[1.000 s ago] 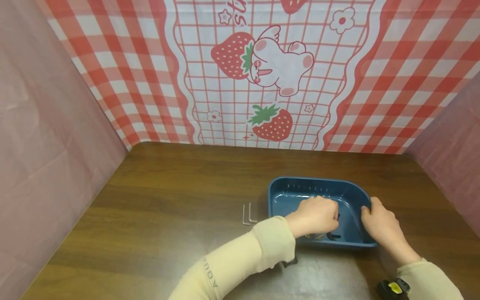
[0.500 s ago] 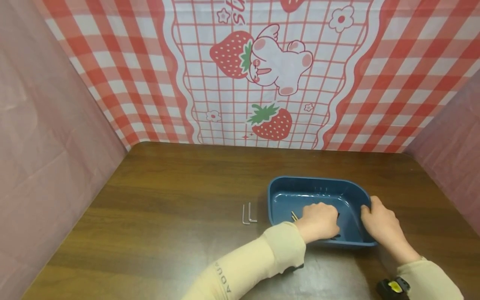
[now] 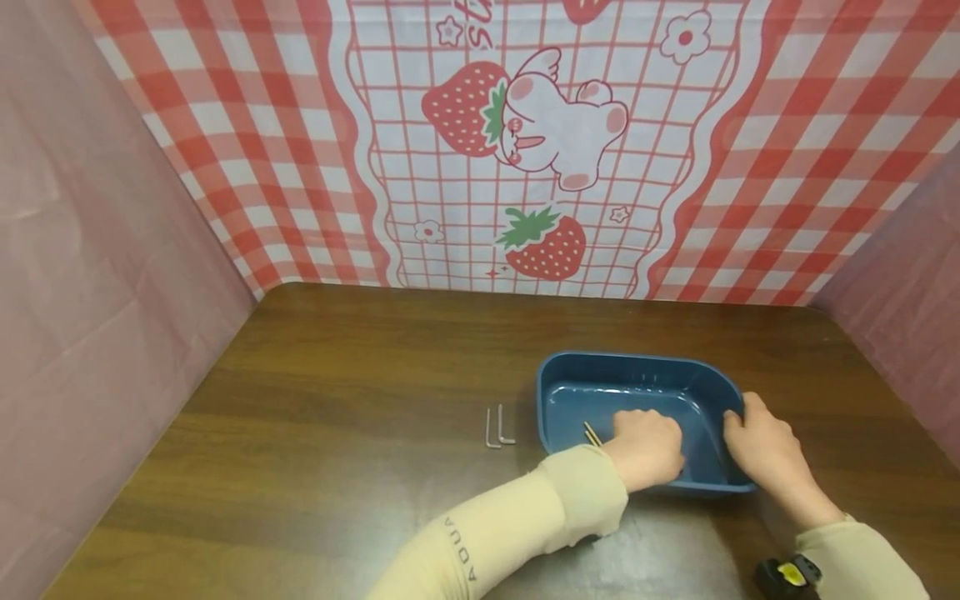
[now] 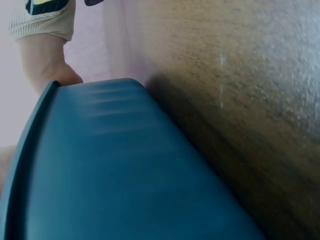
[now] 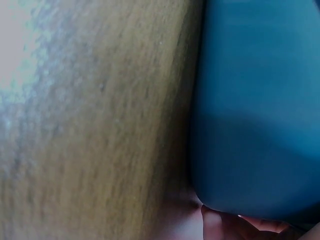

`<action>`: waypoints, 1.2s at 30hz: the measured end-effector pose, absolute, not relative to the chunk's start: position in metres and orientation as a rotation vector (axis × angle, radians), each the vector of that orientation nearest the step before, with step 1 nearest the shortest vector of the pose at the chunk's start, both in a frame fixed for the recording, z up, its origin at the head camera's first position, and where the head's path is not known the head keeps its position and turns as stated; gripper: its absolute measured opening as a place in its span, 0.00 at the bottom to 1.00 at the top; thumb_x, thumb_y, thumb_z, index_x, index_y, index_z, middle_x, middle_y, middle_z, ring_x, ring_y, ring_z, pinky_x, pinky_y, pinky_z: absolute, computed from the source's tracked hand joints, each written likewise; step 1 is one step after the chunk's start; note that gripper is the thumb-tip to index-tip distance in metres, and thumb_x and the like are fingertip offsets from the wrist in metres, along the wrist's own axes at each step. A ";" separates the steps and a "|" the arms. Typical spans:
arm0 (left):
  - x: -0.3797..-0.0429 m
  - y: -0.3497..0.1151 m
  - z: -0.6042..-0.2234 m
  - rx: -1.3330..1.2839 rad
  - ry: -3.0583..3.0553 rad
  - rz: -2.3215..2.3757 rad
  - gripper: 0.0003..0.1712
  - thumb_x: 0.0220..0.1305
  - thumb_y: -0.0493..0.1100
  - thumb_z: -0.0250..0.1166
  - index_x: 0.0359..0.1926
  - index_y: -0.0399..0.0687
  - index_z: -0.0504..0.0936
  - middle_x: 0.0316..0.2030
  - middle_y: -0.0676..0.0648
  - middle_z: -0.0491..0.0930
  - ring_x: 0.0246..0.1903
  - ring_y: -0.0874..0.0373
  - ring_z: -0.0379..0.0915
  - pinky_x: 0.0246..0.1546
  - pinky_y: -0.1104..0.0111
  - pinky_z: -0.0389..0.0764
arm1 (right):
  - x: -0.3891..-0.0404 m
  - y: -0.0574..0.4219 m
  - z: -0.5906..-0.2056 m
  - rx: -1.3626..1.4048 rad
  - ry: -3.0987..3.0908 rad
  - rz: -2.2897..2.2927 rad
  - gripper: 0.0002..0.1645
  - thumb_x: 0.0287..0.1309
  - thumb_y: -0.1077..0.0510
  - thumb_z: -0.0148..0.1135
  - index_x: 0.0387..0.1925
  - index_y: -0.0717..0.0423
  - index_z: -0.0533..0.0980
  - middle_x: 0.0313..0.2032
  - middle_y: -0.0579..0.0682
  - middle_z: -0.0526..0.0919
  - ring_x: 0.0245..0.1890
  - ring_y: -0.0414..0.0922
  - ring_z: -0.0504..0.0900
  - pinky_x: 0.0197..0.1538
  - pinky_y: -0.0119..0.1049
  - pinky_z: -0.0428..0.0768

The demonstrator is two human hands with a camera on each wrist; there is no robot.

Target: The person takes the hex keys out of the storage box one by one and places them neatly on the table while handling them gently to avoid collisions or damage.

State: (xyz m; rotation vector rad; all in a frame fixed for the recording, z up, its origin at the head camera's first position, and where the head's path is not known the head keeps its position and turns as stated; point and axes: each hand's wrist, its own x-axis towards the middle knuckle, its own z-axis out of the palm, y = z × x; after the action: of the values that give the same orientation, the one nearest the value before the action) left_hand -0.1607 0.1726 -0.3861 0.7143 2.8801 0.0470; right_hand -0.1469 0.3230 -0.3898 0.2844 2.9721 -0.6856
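A blue plastic bin (image 3: 622, 367) sits on the right half of the table. My left hand (image 3: 647, 448) reaches down inside it, knuckles up, over the bin's floor near the front wall. Its fingertips are hidden, so I cannot tell what they hold. Beside that wrist, thin brass-coloured rods (image 3: 592, 434) show on the bin floor. My right hand (image 3: 765, 446) grips the bin's right end, thumb over the rim. In the left wrist view the bin's outer wall (image 4: 120, 160) fills much of the picture; the right wrist view shows fingers (image 5: 214, 227) against the bin's corner.
Two L-shaped hex keys, one (image 3: 489, 429) beside the other (image 3: 502, 427), lie on the wooden table (image 3: 315, 433) left of the bin. A strawberry-print cloth (image 3: 547, 167) hangs behind the table, with pink cloth (image 3: 112, 250) at the sides.
My left hand has moved right and slightly toward me inside the bin, covering dark pieces seen earlier and uncovering the brass-coloured rods. The right hand has stayed on the rim.
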 end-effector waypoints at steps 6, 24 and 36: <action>-0.161 0.173 -0.388 0.653 2.880 -0.015 0.13 0.49 0.58 0.64 0.38 0.66 0.81 0.35 0.62 0.80 0.34 0.65 0.73 0.32 0.66 0.69 | -0.146 0.323 -0.389 0.277 2.968 -0.688 0.28 0.65 0.55 0.36 0.55 0.77 0.54 0.49 0.80 0.65 0.42 0.73 0.70 0.34 0.58 0.72; -0.160 0.172 -0.386 0.505 2.901 0.003 0.11 0.49 0.56 0.63 0.36 0.66 0.80 0.36 0.62 0.79 0.35 0.65 0.73 0.31 0.65 0.68 | -0.146 0.322 -0.387 0.256 2.973 -0.688 0.27 0.65 0.55 0.35 0.54 0.76 0.55 0.47 0.79 0.66 0.41 0.72 0.71 0.32 0.55 0.71; -0.159 0.171 -0.382 0.485 2.911 0.040 0.10 0.48 0.55 0.63 0.35 0.65 0.81 0.35 0.61 0.79 0.34 0.64 0.74 0.29 0.66 0.68 | -0.146 0.324 -0.389 0.270 2.981 -0.689 0.26 0.65 0.54 0.36 0.54 0.75 0.56 0.47 0.78 0.67 0.40 0.72 0.71 0.32 0.55 0.71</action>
State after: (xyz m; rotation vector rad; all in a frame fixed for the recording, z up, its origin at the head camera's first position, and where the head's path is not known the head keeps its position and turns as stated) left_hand -0.1587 0.1714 -0.3825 0.4849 2.9115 0.0405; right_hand -0.1463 0.3236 -0.3892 0.2704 2.9808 -0.6886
